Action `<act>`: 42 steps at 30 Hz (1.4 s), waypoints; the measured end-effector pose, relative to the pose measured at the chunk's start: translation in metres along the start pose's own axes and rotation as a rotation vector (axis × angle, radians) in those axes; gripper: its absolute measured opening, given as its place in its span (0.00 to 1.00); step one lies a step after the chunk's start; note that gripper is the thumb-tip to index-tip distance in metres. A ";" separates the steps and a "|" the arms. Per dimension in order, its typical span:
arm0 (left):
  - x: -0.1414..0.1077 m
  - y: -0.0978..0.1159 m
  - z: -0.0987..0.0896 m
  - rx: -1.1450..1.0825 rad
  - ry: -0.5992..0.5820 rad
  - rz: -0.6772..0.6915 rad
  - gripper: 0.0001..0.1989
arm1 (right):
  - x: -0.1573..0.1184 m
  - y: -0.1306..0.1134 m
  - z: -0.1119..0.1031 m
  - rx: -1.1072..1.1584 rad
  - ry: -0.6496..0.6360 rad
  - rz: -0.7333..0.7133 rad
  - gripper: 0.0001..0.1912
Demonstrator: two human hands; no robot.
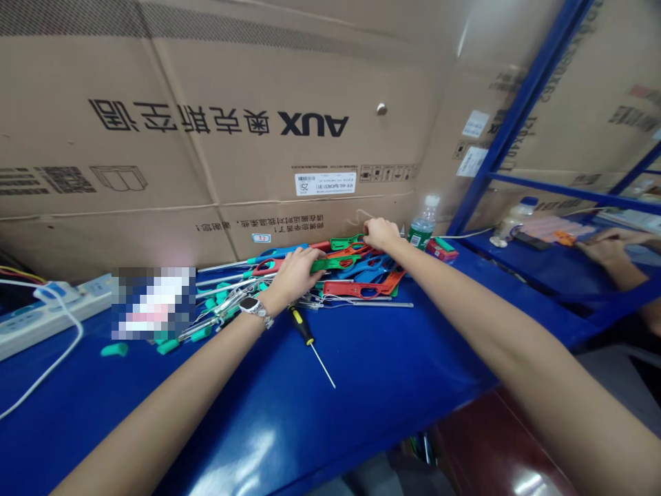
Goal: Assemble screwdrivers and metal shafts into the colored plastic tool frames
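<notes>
A pile of plastic handles with trigger-like openings, in red, blue, green and orange, lies against the cardboard, with thin metal tubes among them; they look like stick lighter parts. My left hand (295,277), with a watch (252,304) on the wrist, is closed around the end of a green handle (341,262). Behind it and to the right, my right hand (381,234) is at the back of the pile with its fingers curled down. Whatever those fingers hold is hidden. A red handle (351,289) lies in front, near a black-and-yellow screwdriver (300,326).
A blue table (289,427) carries green foam-like plugs (114,350) and a power strip (93,296) at left. A water bottle (423,224) and small red box (443,249) stand right. Large cardboard (232,165) rises behind. Another person's hands (609,249) show beyond a blue frame (509,131).
</notes>
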State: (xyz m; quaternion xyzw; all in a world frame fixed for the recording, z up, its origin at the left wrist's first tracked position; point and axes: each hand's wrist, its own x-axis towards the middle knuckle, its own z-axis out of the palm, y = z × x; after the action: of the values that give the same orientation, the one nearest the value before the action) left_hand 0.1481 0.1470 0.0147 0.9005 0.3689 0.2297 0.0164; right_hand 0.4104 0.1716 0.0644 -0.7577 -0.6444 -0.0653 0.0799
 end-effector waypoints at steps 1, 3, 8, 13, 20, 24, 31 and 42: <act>0.000 0.000 0.000 -0.006 0.000 -0.001 0.14 | 0.001 0.001 -0.001 -0.009 0.008 -0.016 0.11; 0.001 0.000 0.002 -0.024 -0.002 0.001 0.14 | -0.002 0.002 -0.004 -0.020 0.041 -0.055 0.10; 0.003 0.004 0.005 -0.046 -0.006 0.025 0.13 | -0.023 0.001 -0.016 -0.009 0.195 -0.131 0.13; -0.015 0.003 -0.006 -0.037 0.015 0.095 0.13 | -0.055 -0.005 -0.022 0.180 0.435 -0.217 0.10; -0.032 0.008 -0.008 -0.061 0.004 0.036 0.12 | -0.085 -0.041 -0.013 0.433 0.412 -0.236 0.05; -0.042 0.020 -0.017 -0.063 0.088 -0.012 0.09 | -0.102 -0.059 -0.015 0.478 0.346 -0.255 0.06; -0.150 0.026 -0.078 -0.157 0.372 0.081 0.22 | -0.130 -0.087 -0.016 0.445 0.208 -0.476 0.07; -0.182 -0.005 -0.072 -0.925 0.006 -0.445 0.16 | -0.151 -0.180 -0.017 0.397 0.183 -1.012 0.10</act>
State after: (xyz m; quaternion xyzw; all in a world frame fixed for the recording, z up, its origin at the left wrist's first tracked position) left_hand 0.0006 0.0179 0.0047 0.6979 0.4115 0.3625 0.4606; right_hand 0.2081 0.0504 0.0568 -0.3146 -0.9186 -0.0384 0.2358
